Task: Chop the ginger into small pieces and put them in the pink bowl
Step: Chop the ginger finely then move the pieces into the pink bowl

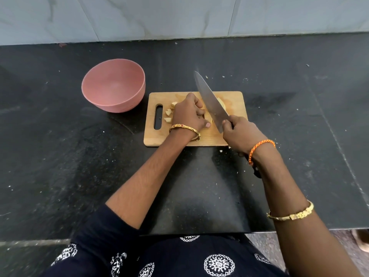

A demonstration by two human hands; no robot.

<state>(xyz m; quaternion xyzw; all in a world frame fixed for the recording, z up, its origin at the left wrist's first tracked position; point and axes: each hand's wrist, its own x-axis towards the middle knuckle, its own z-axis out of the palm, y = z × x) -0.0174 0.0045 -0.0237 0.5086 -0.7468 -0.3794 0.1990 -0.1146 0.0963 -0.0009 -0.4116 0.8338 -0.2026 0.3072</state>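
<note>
A wooden cutting board lies on the black counter. My left hand rests on the board with curled fingers, holding down ginger that it mostly hides. Several cut ginger pieces lie just left of that hand. My right hand grips the handle of a large knife, whose blade is raised and tilted over the board, tip pointing away. A pale ginger piece shows behind the blade. The pink bowl stands empty, left of the board.
The black stone counter runs to a grey tiled wall at the back. Small crumbs speckle the counter. Its front edge is close to my body, with floor visible at the lower right.
</note>
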